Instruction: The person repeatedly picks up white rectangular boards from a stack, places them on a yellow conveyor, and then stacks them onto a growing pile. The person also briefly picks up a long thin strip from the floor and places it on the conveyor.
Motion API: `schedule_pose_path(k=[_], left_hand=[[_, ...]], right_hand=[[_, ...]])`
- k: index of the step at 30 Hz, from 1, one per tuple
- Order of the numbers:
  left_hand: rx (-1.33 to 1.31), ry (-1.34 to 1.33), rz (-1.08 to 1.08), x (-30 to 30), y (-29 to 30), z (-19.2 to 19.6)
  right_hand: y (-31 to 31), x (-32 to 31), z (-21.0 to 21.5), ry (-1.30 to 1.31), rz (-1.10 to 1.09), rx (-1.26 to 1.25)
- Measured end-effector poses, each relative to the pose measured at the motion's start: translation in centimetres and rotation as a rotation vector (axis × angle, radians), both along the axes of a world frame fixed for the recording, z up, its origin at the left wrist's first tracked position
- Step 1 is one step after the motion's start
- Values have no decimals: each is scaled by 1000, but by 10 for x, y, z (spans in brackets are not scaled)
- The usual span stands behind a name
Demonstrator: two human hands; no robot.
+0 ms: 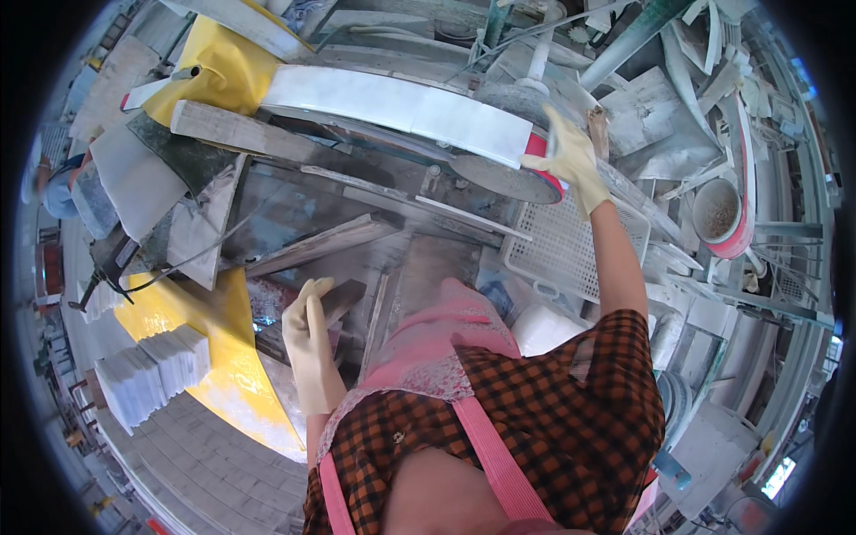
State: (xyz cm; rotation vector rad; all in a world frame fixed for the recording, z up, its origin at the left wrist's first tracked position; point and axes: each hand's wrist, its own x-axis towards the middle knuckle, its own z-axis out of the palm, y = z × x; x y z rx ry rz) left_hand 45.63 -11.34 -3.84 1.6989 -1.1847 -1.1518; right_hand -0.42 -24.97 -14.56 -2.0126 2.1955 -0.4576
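My right hand (575, 165), in a cream rubber glove, reaches out to the far right. Its thumb and fingers are spread at the end of a long white band (401, 105) with visible seams, next to the red belt edge (538, 147) curving round a grey wheel (504, 178). Whether the fingertips touch the band I cannot tell. My left hand (308, 334), gloved alike, is raised at my left side. Its fingers are pressed together and bent, and nothing shows in them. Behind it lies a dark brown block (346, 301).
A stack of white tiles (152, 374) rests on a wet yellow sheet (218, 348) at left. Yellow cloth (214, 71) drapes the machine's far left end. A white perforated basket (571, 245) sits below my right forearm. A dusty bowl (716, 211) is at far right.
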Motion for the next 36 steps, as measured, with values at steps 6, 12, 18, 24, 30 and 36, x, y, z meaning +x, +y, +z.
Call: schedule_pose_path(k=[6,12,18,24,30,36], left_hand=[[-41,87,-21,-11,-21,-16],[47,105,160,3,-14,-19],[-206,-123,116,22,22,-37],[-164,158,123,55,66,-59],[-27,339,112,132,120,-62],[35,340,401,239,182,-59]], right_hand=[[-47,79,33,206,237,129],[-56,80,17,286,270,233],[-85,39,-30,194,518,126],[-56,97,34,182,465,22],[46,370,66,4,1137,-342],[190,594,38,-728,1550,-165]])
